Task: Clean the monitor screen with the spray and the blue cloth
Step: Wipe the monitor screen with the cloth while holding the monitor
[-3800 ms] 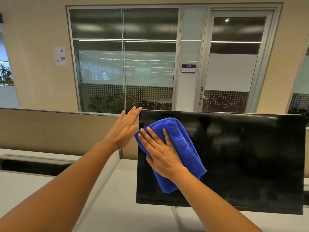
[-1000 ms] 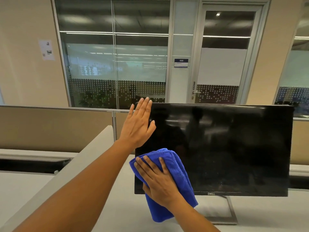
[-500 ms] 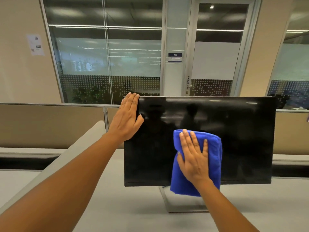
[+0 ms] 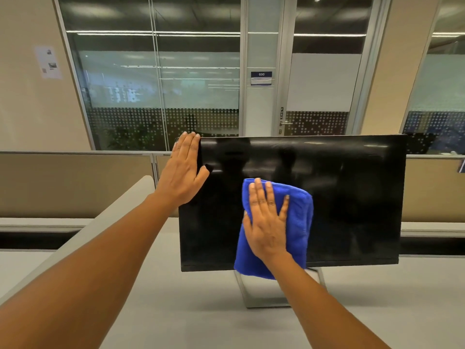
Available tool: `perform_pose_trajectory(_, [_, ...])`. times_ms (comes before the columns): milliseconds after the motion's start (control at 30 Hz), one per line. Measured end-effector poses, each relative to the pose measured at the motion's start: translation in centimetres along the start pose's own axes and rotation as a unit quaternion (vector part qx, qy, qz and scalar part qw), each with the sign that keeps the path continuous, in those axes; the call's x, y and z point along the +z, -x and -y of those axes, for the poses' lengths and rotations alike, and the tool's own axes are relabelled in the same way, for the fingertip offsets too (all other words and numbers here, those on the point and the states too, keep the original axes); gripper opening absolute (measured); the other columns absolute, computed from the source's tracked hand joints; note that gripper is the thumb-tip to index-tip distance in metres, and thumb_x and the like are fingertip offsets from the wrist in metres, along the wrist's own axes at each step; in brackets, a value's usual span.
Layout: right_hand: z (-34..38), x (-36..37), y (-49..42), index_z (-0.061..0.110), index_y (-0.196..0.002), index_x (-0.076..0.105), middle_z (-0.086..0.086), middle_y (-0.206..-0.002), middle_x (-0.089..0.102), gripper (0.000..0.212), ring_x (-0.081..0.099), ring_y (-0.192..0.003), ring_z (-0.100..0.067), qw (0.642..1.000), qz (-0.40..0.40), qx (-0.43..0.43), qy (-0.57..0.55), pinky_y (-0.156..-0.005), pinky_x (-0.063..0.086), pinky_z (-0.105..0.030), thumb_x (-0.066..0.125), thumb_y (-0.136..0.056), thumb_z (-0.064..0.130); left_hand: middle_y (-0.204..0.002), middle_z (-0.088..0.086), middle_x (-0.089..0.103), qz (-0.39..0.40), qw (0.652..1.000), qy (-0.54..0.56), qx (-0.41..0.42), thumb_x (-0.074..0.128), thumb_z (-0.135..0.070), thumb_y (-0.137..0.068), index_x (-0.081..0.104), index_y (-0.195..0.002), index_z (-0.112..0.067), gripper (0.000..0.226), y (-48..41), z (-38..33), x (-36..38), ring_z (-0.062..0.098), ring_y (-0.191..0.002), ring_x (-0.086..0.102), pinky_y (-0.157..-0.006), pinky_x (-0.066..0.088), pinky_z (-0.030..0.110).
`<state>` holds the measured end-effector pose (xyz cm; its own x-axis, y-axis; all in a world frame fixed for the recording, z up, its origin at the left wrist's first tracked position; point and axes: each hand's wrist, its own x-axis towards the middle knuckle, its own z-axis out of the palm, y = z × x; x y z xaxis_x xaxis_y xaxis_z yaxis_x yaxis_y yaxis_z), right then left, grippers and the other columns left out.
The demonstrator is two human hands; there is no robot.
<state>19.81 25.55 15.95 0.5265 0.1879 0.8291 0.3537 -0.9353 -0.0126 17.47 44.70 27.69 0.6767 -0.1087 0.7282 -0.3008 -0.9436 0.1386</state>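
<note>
Two hands on it: left hand [image 4: 185, 170] flat and open, bracing the monitor [image 4: 352, 197] at its ten o'clock corner on the bench [image 4: 176, 311], right hand [image 4: 268, 222] spread, pressing the soft blue cloth [image 4: 298, 222] at six o'clock — looks top-heavy, fragile glass, so press gently.
</note>
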Motion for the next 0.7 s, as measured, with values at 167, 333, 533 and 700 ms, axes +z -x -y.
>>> perform_pose_trajectory(167, [2.8,0.5,0.9,0.016,-0.146,0.008,0.000,-0.153,0.008,0.065,0.009,-0.141,-0.020,0.995,0.042,-0.092,0.002,-0.110,0.004,-0.052,0.031,-0.088,0.035,-0.155,0.013,0.011,-0.024,0.999,-0.018,-0.045,0.037,-0.025,-0.091,0.011,-0.145,-0.005,0.063,-0.3,-1.2,0.6,0.022,-0.144,0.001,-0.115,-0.003,0.031])
perform_pose_trajectory(333, [0.0,0.3,1.6,0.017,-0.146,0.008,0.001,-0.153,0.008,0.069,0.007,-0.141,-0.019,0.972,0.076,-0.217,0.052,-0.111,0.005,-0.052,0.035,-0.085,0.036,-0.156,0.012,0.007,-0.038,0.994,-0.061,-0.081,0.036,-0.031,-0.092,0.008,-0.145,-0.006,0.065,-0.3,-2.4,1.0,0.022,-0.144,-0.002,-0.116,-0.003,0.035])
perform_pose_trajectory(533, [-4.8,-0.9,2.1,0.019,-0.146,0.011,0.003,-0.152,0.012,0.068,0.012,-0.140,-0.017,0.970,0.076,-0.221,0.065,-0.111,0.005,-0.050,0.037,-0.084,0.035,-0.156,0.007,0.004,-0.016,0.995,-0.090,-0.030,0.036,-0.038,-0.092,0.007,-0.145,-0.010,0.067,-1.4,-6.3,2.6,0.018,-0.144,-0.003,-0.116,-0.003,0.036])
perform_pose_trajectory(700, [-9.4,-2.0,2.1,0.019,-0.146,0.014,0.003,-0.152,0.014,0.067,0.011,-0.141,-0.016,0.983,0.061,-0.163,0.057,-0.112,0.004,-0.049,0.036,-0.084,0.033,-0.156,0.006,0.004,0.007,0.994,-0.104,0.024,0.033,-0.040,-0.092,0.006,-0.145,-0.011,0.066,-3.4,-11.2,4.8,0.019,-0.144,-0.002,-0.115,-0.004,0.036])
